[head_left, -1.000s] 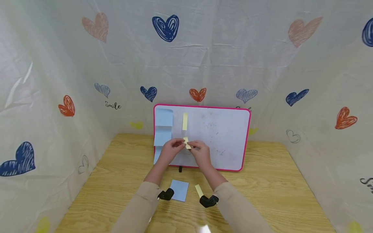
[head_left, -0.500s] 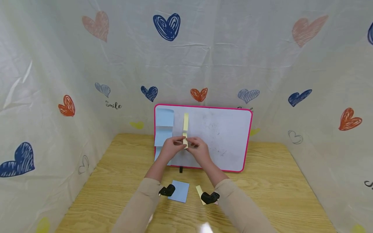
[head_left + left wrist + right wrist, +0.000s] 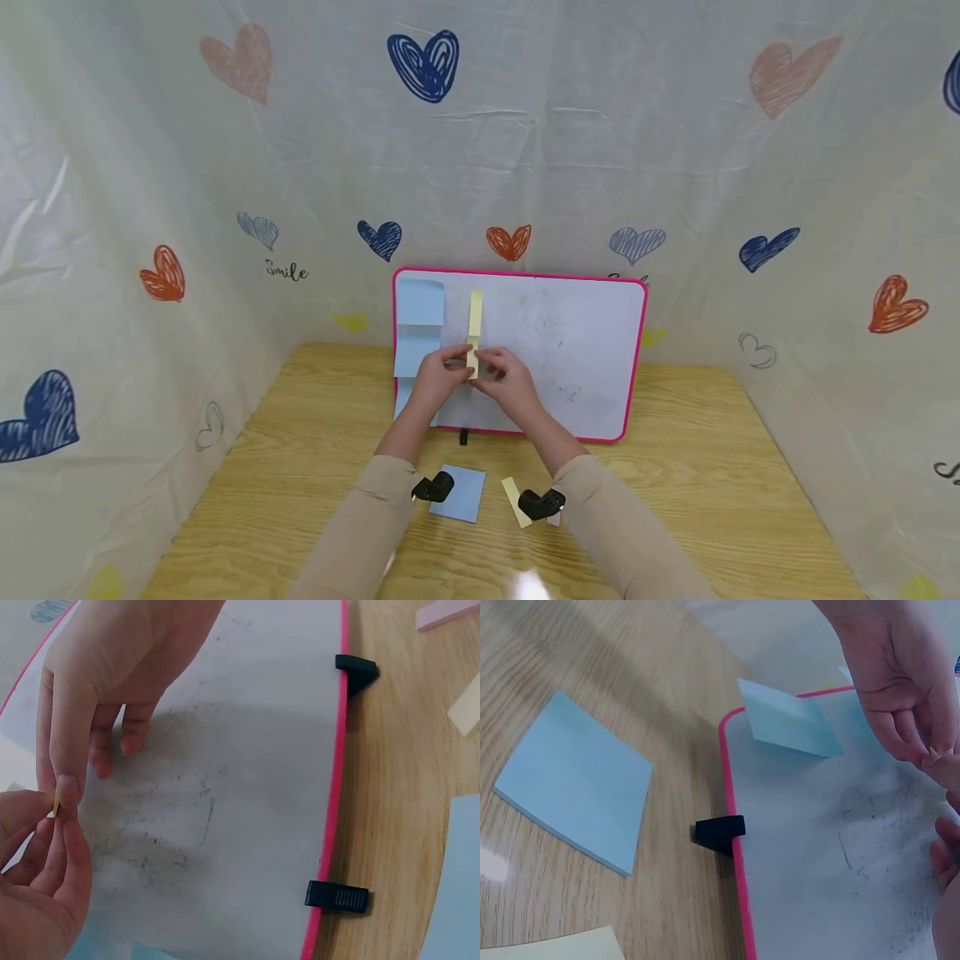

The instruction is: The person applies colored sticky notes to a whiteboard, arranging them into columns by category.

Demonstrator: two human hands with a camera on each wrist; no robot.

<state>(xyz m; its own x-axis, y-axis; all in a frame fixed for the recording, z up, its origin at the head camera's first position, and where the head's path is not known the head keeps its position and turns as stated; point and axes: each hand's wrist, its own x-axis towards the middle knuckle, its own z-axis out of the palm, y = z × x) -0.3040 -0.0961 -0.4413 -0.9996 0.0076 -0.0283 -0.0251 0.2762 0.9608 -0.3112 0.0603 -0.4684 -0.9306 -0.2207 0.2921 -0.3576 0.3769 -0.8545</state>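
The left hand (image 3: 438, 377) and right hand (image 3: 512, 383) both pinch a narrow yellow sticky strip (image 3: 472, 360) upright before the pink-framed whiteboard (image 3: 570, 358). Just above the fingertips sits another yellow sticky strip (image 3: 476, 313); pale blue sticky notes (image 3: 420, 302) hang left of them, and a blue sticky-note pad (image 3: 468, 493) lies below.

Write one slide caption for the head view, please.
Left grip and right grip hold a yellow strip before a whiteboard.
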